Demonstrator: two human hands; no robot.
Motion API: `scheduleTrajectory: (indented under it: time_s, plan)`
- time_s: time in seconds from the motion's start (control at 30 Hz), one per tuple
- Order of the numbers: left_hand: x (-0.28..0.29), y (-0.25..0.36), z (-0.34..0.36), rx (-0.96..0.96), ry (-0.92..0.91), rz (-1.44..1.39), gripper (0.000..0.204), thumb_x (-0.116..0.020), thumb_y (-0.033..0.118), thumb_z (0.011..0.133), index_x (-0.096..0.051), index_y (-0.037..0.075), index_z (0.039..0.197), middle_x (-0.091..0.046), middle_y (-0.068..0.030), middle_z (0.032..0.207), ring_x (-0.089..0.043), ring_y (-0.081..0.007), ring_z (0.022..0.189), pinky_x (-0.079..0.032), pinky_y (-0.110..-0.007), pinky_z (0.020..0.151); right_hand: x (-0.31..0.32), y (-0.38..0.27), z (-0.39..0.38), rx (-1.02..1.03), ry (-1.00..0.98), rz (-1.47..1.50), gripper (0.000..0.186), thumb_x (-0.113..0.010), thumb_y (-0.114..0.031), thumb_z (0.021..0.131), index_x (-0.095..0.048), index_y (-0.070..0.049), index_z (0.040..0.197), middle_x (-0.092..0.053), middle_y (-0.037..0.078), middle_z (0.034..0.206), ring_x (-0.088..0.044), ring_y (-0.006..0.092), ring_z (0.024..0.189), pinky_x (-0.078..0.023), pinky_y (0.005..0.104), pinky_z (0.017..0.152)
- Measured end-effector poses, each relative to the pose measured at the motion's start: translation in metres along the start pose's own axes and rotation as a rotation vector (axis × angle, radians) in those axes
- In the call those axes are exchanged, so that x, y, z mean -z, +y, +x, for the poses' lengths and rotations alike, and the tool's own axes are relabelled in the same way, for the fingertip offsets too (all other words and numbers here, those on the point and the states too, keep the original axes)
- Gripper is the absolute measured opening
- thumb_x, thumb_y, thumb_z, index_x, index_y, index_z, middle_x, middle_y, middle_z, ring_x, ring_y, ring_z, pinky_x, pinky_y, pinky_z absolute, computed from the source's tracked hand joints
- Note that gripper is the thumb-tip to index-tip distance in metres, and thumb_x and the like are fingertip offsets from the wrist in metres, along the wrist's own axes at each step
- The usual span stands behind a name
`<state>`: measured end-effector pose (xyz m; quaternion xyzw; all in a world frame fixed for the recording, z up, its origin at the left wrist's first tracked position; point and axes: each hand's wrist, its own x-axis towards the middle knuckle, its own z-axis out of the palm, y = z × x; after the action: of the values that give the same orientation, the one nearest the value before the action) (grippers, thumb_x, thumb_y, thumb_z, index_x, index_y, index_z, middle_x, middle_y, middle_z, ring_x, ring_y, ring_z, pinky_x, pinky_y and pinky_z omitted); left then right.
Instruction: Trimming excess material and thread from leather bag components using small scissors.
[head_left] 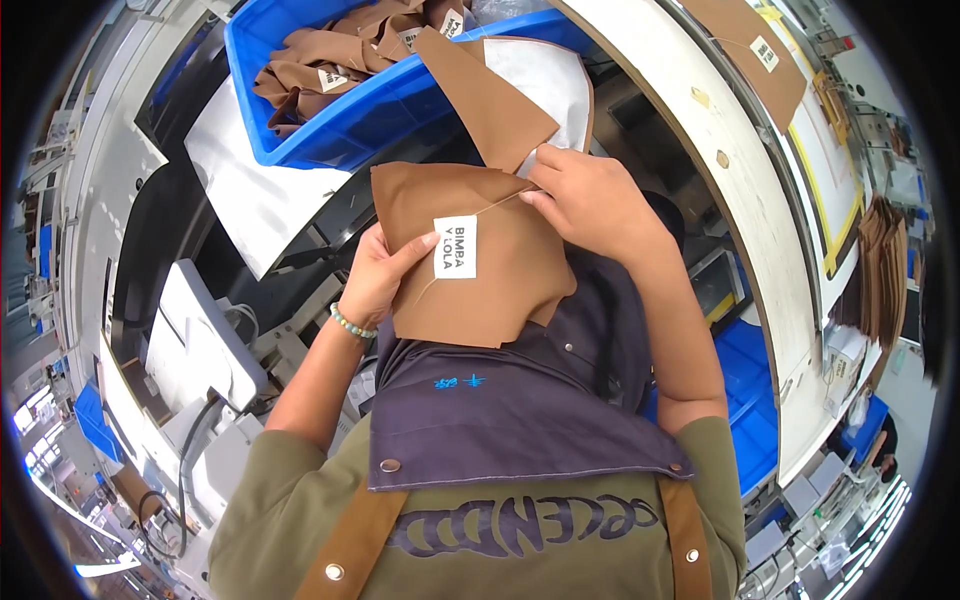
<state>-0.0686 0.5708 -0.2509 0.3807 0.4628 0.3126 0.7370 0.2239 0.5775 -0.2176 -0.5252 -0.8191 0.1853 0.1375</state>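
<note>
A brown fabric or leather-like panel [510, 295] with a printed white label [460, 262] lies over my lap. My left hand [375, 275] grips its left side, the thumb on top by the label's edge. Loose tan thread [500, 204] trails from both ends of the label. Closed in a pinch at the panel's upper right corner, my right hand [595, 200] has the thread's upper end at its fingertips. Just beyond that hand, another brown piece [490, 105] lies across a white-faced panel [565, 85]. My right fingers overlap its lower tip; whether they grip it cannot be seen.
Ahead stands a blue bin [350, 135] heaped with labelled brown pieces [310, 62]. A white sheet [240, 190] lies left of it. White machine housing [205, 335] is at my left. A pale curved table edge [740, 190] runs along my right, with blue bins [750, 400] below.
</note>
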Motion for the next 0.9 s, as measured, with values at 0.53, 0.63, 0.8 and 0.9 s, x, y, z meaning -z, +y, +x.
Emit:
scheduleTrajectory:
  time_s: [0.53, 0.63, 0.8, 0.9]
  plan:
    - [-0.015, 0.043, -0.006, -0.374, 0.009, 0.904, 0.021, -0.067, 0.004, 0.093, -0.065, -0.001, 0.113, -0.071, -0.0124, 0.085, -0.065, -0.0132, 0.072, -0.052, -0.029, 0.071, -0.009, 0.011, 0.001, 0.051, 0.309, -0.186, 0.018, -0.067, -0.021, 0.092, -0.063, -0.004, 0.088, -0.060, 0.005, 0.084, -0.065, 0.0227, 0.081, -0.055, 0.0360, 0.067]
    - [-0.005, 0.038, -0.001, -0.381, 0.028, 0.905, 0.026, -0.067, 0.008, 0.092, -0.064, 0.000, 0.117, -0.070, -0.0200, 0.084, -0.071, -0.0260, 0.072, -0.053, -0.034, 0.071, -0.006, 0.016, -0.003, 0.040, 0.358, -0.163, 0.018, -0.067, -0.020, 0.093, -0.063, -0.003, 0.087, -0.062, 0.006, 0.085, -0.065, 0.0237, 0.081, -0.055, 0.0369, 0.068]
    - [0.013, 0.043, -0.011, -0.253, 0.195, 0.380, 0.021, -0.065, 0.009, 0.099, -0.067, -0.005, 0.114, -0.072, -0.0047, 0.107, -0.065, -0.0088, 0.093, -0.052, -0.025, 0.083, -0.001, 0.023, -0.013, -0.004, 0.409, -0.115, 0.019, -0.069, -0.022, 0.092, -0.066, -0.003, 0.092, -0.066, 0.008, 0.094, -0.066, 0.0265, 0.085, -0.055, 0.0378, 0.071]
    - [0.027, 0.057, -0.013, -0.304, 0.292, 0.085, 0.022, -0.067, 0.007, 0.096, -0.067, -0.003, 0.116, -0.073, -0.0077, 0.106, -0.069, -0.0116, 0.093, -0.055, -0.027, 0.083, -0.004, 0.019, -0.020, 0.028, 0.432, 0.048, 0.026, -0.073, -0.025, 0.091, -0.066, -0.003, 0.102, -0.068, 0.010, 0.092, -0.068, 0.0276, 0.080, -0.054, 0.0364, 0.068]
